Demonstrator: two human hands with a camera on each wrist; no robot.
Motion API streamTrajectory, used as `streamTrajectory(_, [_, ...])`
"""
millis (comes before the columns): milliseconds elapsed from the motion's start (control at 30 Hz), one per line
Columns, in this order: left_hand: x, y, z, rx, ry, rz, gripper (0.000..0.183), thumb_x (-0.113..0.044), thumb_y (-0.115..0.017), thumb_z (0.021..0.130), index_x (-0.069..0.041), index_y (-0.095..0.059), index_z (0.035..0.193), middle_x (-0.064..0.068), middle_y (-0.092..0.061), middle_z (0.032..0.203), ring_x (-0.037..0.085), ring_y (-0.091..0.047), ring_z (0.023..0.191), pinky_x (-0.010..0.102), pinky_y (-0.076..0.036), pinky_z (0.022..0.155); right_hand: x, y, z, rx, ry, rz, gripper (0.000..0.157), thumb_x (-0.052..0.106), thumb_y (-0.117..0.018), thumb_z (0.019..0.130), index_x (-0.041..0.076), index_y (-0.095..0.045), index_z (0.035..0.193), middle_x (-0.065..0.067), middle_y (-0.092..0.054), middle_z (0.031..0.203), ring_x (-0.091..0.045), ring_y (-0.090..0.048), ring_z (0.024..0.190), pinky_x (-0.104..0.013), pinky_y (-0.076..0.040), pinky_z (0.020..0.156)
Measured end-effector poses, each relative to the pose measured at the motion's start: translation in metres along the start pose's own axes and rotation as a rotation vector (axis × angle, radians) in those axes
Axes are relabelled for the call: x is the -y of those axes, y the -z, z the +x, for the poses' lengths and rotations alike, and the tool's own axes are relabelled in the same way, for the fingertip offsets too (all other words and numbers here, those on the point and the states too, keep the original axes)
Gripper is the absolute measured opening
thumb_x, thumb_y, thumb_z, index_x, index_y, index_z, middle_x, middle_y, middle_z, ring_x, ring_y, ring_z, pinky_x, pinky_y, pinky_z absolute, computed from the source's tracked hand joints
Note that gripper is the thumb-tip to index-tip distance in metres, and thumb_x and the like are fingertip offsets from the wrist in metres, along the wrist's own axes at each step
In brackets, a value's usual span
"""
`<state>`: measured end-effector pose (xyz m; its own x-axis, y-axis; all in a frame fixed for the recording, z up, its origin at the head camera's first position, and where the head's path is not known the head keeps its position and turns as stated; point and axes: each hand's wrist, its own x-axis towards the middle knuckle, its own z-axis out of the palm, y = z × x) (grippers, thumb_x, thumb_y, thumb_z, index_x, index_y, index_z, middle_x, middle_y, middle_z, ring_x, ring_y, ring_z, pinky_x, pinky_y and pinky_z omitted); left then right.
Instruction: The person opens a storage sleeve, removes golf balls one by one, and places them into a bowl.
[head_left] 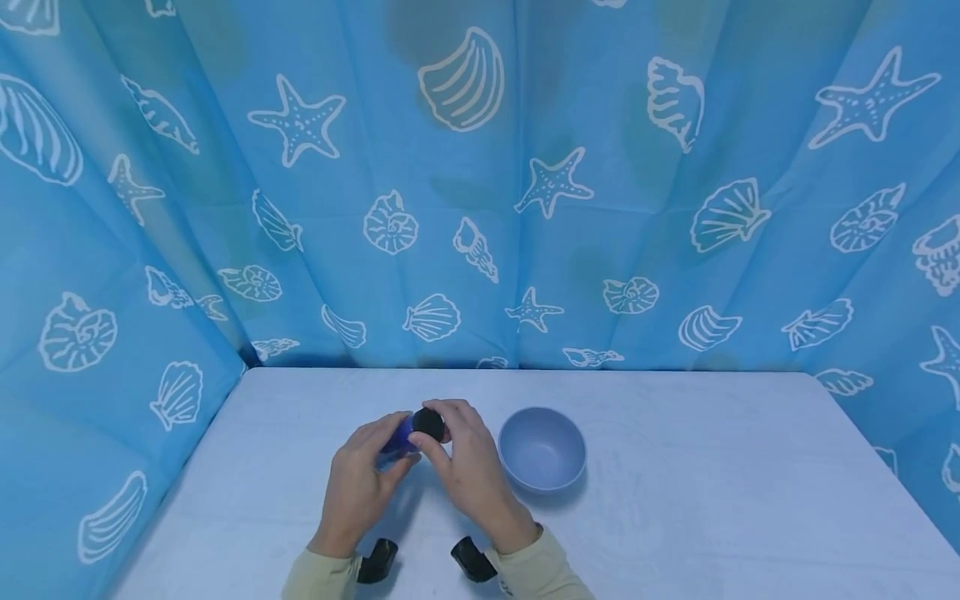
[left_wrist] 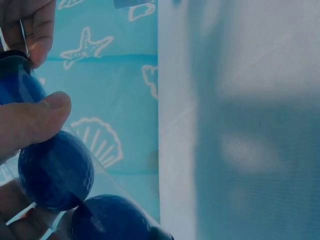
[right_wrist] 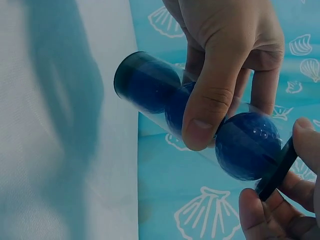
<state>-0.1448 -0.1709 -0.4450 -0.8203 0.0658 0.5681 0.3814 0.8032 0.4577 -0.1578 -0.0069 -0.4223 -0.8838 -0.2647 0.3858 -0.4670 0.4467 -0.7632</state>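
A clear tube (head_left: pixel 397 439) of blue golf balls is held above the table, its black lid (head_left: pixel 428 423) turned up toward the head camera. My left hand (head_left: pixel 358 479) grips the tube's body, thumb lying across it. At the lid end, fingers and thumb of my right hand (head_left: pixel 472 467) pinch the lid's edge. Several dimpled golf balls (right_wrist: pixel 249 145) show through the clear wall in the right wrist view, and the far end has a dark cap (right_wrist: pixel 126 79). Whether the lid sits tight or loose I cannot tell.
A blue-grey bowl (head_left: pixel 543 454) stands on the white table (head_left: pixel 712 483), just right of my right hand. Blue curtains (head_left: pixel 480 183) with white shells and starfish hang behind the table and at its sides. Black devices (head_left: pixel 378 561) are at both wrists.
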Motion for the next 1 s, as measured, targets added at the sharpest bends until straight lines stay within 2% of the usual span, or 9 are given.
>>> streamTrajectory(500, [0.0030, 0.0010, -0.0012, 0.011, 0.024, -0.032, 0.057, -0.009, -0.089, 0.075, -0.008, -0.067, 0.128, 0.014, -0.069, 0.124, 0.033, -0.066, 0.114, 0.048, -0.055, 0.095, -0.0007, 0.0001, 0.0010, 0.020, -0.029, 0.018, 0.048, 0.038, -0.060, 0.101, 0.007, -0.059, 0.137, -0.012, -0.059, 0.129, -0.016, -0.059, 0.097, -0.033, -0.055, 0.084])
streamTrajectory(667, [0.0034, 0.0006, -0.0009, 0.006, 0.021, -0.029, 0.058, -0.009, -0.090, 0.074, -0.009, -0.067, 0.128, 0.014, -0.069, 0.123, 0.033, -0.066, 0.114, 0.047, -0.055, 0.094, -0.0003, 0.0011, 0.0008, 0.022, -0.030, 0.051, 0.049, 0.038, -0.060, 0.101, 0.007, -0.058, 0.138, -0.013, -0.058, 0.129, -0.017, -0.059, 0.098, -0.038, -0.056, 0.086])
streamTrajectory(1000, [0.0038, 0.0017, -0.0005, 0.005, 0.026, -0.035, 0.058, -0.008, -0.090, 0.074, -0.008, -0.067, 0.128, 0.014, -0.069, 0.124, 0.032, -0.066, 0.113, 0.047, -0.055, 0.094, -0.0013, 0.0016, 0.0012, 0.032, -0.026, 0.069, 0.049, 0.040, -0.059, 0.102, 0.008, -0.058, 0.139, -0.012, -0.058, 0.130, -0.017, -0.059, 0.100, -0.034, -0.055, 0.086])
